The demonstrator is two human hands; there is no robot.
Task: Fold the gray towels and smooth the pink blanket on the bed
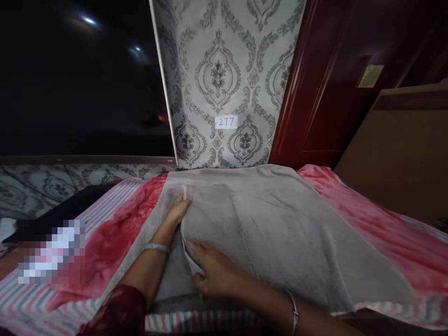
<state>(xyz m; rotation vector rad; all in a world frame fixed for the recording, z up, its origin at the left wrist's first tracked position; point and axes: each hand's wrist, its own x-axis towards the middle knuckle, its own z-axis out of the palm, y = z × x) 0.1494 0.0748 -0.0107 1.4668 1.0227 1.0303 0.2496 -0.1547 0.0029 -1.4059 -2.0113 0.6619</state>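
A large grey towel (280, 219) lies spread out in front of me. On its left part is a folded flap whose pale hemmed edge runs from the far side towards me. My left hand (180, 208) pinches the far end of that edge, thumb and fingers closed on the fabric. Nearer to me, my right hand (219, 270) grips the same edge, its fingers over the top and its thumb low beside the hem. Slightly lifted, the edge curves between the two hands. Some of the fingers are hidden under the cloth.
Under the towel lie a pink-red plush blanket (371, 219) and a striped sheet (196, 322). A large dark screen (77, 84) stands at the back left. Patterned wallpaper (219, 70), a dark red door (315, 93) and a brown panel (402, 154) bound the back and right.
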